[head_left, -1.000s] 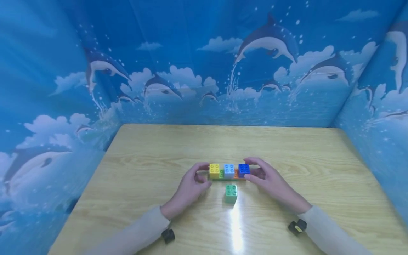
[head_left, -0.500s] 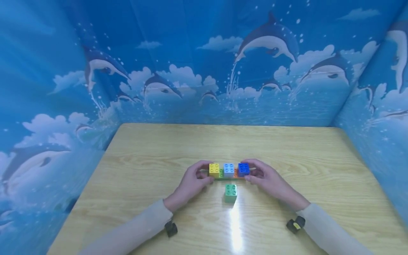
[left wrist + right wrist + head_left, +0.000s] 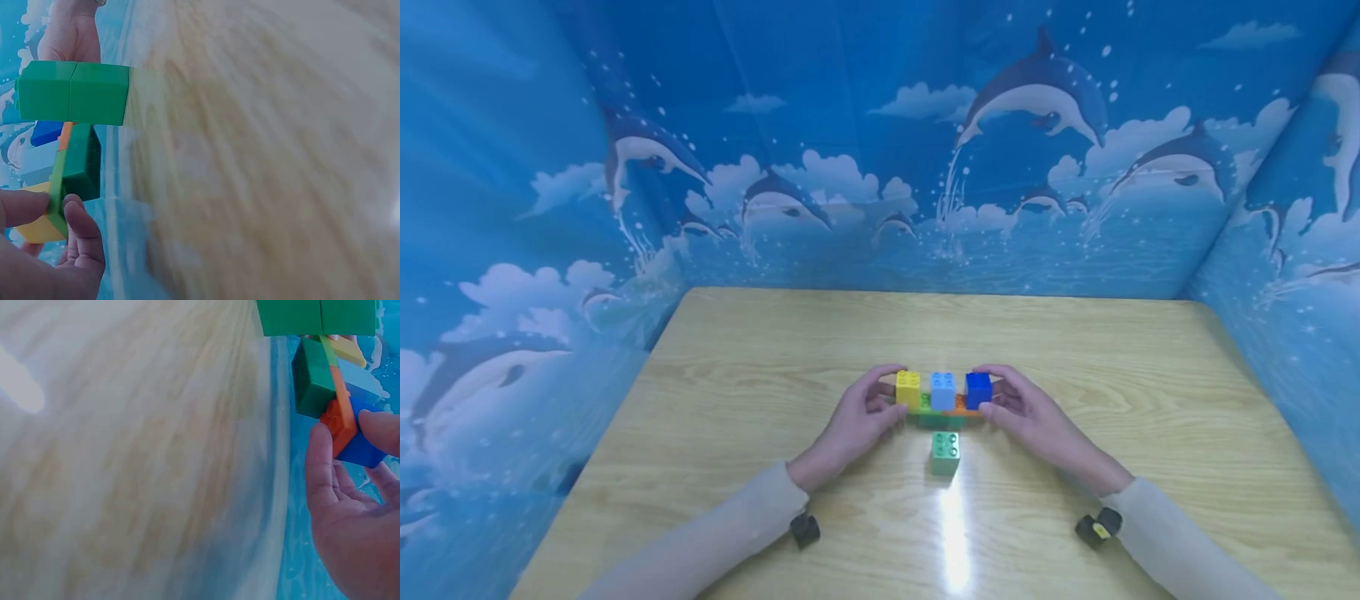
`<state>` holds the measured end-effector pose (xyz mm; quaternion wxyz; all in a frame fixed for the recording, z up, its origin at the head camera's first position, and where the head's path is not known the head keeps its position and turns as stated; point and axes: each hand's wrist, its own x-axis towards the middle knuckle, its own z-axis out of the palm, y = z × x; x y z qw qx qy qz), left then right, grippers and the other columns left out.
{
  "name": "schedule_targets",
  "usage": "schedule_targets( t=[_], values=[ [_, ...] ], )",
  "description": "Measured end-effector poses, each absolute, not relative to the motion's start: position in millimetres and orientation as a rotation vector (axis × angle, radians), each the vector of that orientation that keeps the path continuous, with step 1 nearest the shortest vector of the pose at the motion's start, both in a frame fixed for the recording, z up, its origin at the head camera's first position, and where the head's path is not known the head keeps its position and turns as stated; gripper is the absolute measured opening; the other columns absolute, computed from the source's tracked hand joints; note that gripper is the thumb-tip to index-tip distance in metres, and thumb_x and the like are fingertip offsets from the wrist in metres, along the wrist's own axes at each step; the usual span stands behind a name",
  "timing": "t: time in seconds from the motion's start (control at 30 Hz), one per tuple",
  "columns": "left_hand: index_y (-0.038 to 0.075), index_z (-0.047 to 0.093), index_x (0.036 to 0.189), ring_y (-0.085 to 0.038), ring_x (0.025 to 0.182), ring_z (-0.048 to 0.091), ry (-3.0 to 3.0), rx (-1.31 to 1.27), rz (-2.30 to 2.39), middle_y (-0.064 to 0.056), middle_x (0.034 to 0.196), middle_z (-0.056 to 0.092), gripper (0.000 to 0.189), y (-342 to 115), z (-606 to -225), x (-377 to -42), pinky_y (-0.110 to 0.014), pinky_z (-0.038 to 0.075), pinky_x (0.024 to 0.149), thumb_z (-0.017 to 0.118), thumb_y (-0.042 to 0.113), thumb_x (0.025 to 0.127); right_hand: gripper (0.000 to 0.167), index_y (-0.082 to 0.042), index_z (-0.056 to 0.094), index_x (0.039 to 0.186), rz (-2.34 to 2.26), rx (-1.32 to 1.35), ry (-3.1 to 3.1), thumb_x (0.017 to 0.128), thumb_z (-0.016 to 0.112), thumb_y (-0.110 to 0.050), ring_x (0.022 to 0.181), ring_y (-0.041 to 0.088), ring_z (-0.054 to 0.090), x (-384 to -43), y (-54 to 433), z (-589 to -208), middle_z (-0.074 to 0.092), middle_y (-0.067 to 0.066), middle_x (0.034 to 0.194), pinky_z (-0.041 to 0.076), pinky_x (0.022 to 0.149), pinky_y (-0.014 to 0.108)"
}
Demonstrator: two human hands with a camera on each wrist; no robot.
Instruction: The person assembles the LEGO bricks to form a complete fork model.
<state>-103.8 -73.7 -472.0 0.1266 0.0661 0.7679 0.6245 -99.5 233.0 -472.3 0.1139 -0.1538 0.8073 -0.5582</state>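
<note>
My left hand pinches the left end of a toy-brick assembly, thumb and fingers at the yellow brick. My right hand grips the other end at the dark blue brick. Between these sits a light blue brick. All three stand on a flat light green plate and a flat orange plate joined in a row. Underneath, in the middle, is a green brick. The assembly appears raised off the table. Nearer the person, a green brick stack stands upright, touched by neither hand.
The wooden table reaches back to a blue dolphin-print curtain, which also hangs at both sides. Light glares off the tabletop in front of the green stack. A small dark device is strapped at each wrist.
My left thumb has come in against the assembly's yellow end. Both hands have since raised the assembly slightly, and the green brick beneath now shows. The green stack has stayed put.
</note>
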Motion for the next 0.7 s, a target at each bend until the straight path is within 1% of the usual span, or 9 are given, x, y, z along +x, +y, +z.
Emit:
schedule_targets(
  t=[0.13, 0.37, 0.53, 0.7],
  values=[
    [0.02, 0.055, 0.159, -0.024, 0.088, 0.07, 2.251, 0.295, 1.864, -0.01, 0.122, 0.069, 0.065, -75.1, -464.4, -101.0, -0.031, 0.061, 0.068, 0.076, 0.0, 0.1, 0.056, -0.018, 0.048, 0.16, -1.678, -0.482, 2.409, 0.109, 0.07, -0.016, 0.119, 0.033, 0.067, -94.3, 232.3, -465.0, 0.066, 0.014, 0.127, 0.058, 0.098, 0.029],
    [0.021, 0.059, 0.154, -0.025, 0.093, 0.069, 2.307, 0.441, 1.884, -0.009, 0.12, 0.071, 0.063, -77.0, -451.6, -94.8, -0.028, 0.061, 0.077, 0.078, -0.001, 0.099, 0.053, -0.017, 0.048, 0.16, -1.699, -0.507, 2.436, 0.11, 0.068, -0.015, 0.113, 0.034, 0.067, -84.5, 234.6, -450.3, 0.066, 0.014, 0.124, 0.059, 0.096, 0.028],
    [0.017, 0.057, 0.156, -0.025, 0.094, 0.069, 2.303, 0.507, 1.894, -0.009, 0.12, 0.071, 0.064, -78.5, -445.0, -89.6, -0.028, 0.061, 0.077, 0.079, 0.001, 0.099, 0.052, -0.017, 0.049, 0.159, -1.721, -0.521, 2.426, 0.11, 0.067, -0.014, 0.112, 0.032, 0.067, -79.0, 235.4, -442.0, 0.065, 0.014, 0.121, 0.06, 0.095, 0.031],
    [0.013, 0.056, 0.156, -0.025, 0.092, 0.069, 2.305, 0.567, 1.907, -0.01, 0.121, 0.071, 0.062, -80.7, -439.6, -82.5, -0.027, 0.06, 0.077, 0.078, 0.001, 0.099, 0.051, -0.012, 0.049, 0.158, -1.757, -0.583, 2.429, 0.11, 0.067, -0.01, 0.106, 0.028, 0.068, -71.4, 234.7, -436.0, 0.064, 0.015, 0.116, 0.061, 0.093, 0.031]
  ],
)
